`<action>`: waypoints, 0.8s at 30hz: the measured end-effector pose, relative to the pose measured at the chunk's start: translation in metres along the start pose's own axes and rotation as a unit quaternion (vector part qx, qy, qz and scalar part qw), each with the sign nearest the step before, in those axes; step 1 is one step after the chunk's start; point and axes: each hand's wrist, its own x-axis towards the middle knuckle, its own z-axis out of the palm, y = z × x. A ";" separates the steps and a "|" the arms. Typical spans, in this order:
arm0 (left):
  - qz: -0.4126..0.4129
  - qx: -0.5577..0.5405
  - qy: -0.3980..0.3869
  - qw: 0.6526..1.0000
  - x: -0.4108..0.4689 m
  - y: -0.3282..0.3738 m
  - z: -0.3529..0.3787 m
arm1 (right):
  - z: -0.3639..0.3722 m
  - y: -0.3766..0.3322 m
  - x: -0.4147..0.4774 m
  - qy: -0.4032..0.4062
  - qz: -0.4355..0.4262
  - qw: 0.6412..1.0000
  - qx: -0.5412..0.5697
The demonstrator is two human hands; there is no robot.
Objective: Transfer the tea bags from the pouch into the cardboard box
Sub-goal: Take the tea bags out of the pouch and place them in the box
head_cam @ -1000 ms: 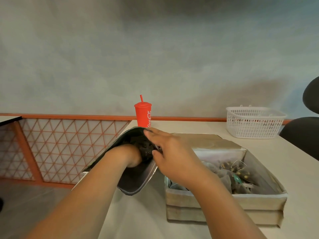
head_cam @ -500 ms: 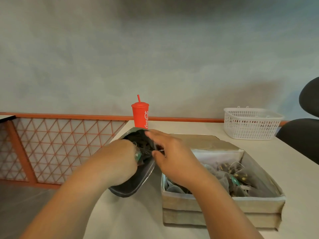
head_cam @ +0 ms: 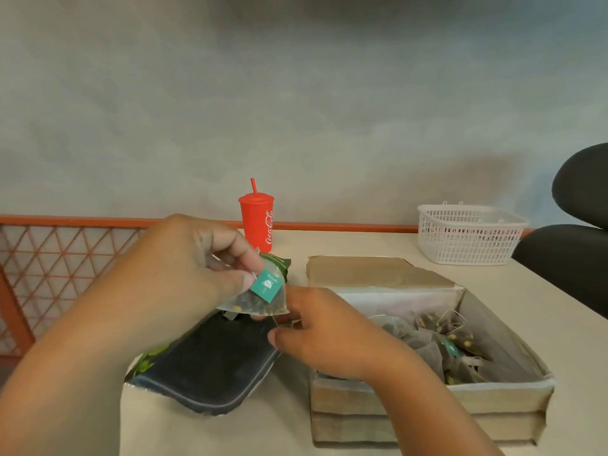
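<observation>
Left hand raised over the pouch, thumb and forefinger pinching a pyramid tea bag by its top. The bag's teal tag lies against its mesh face; dark leaf shows inside.

Right hand sits just right of the bag, fingers curled in toward the bag's lower edge and the pouch mouth. A thin string runs by the thumb. Whether this hand pinches string, bag or pouch rim cannot be told.

Pouch: dark, green print at its edges, lying flat on the table near left, mouth pointing far and hidden behind the hands. Contents not visible.

Cardboard box: open top, near right, just beside the pouch, far flap folded back. A heap of tea bags with strings fills its right half; one more teal tag shows among them.

Table: pale beige. Red Coca-Cola cup with lid and straw stands upright at the far edge, behind the hands. White plastic basket at far right, well apart from the box.

Room: black chair at the right edge, orange lattice railing at left, mottled grey wall behind.
</observation>
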 end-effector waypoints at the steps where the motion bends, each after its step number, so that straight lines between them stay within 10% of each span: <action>1: 0.005 0.000 -0.003 1.000 0.002 -0.002 0.002 | -0.001 0.001 0.000 -0.007 0.013 1.000 0.014; 10: 0.057 -0.015 -0.043 0.997 0.007 -0.009 0.017 | -0.041 0.006 -0.013 0.088 0.013 0.935 0.343; 24: 0.046 0.019 -0.126 0.991 0.012 -0.014 0.026 | -0.057 0.003 -0.025 0.142 -0.009 0.985 0.097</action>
